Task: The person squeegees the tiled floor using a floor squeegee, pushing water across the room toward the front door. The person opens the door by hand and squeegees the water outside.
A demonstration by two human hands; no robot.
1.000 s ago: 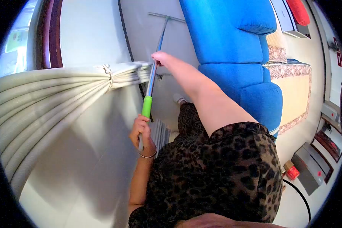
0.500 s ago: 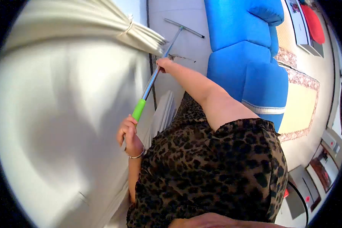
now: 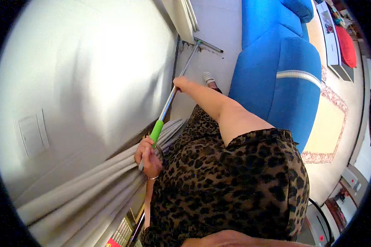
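The fingers of your left hand point(image 3: 149, 160) were curled closed around the lower part of the green grip point(image 3: 156, 131), and your right hand point(image 3: 179, 84) was closed around the metal pole point(image 3: 167, 106), so the 2 hands were set well apart. That wide hold suited the long tool: good handling called for the left to anchor the end, the right to steer, and light, even pressure so the far edge lay flat instead of riding up on 1 corner. Your left wrist was close to the lower curtain point(image 3: 90, 181), so a small, tidy movement there would have served you best. Farther out, the slim, shiny pole sloped away to the blade point(image 3: 210, 45), a narrow bar with a dark tip, set crosswise on the pale floor point(image 3: 216, 20). The blade was between the wall point(image 3: 123, 53) and the blue sofa point(image 3: 255, 74), with its inner end right beside the upper curtain point(image 3: 177, 16); whether they touched, you could not tell. Dark crumbs point(image 3: 202, 48) showed along the blade, so a slow, short stroke seemed wisest, clear of the cloth.
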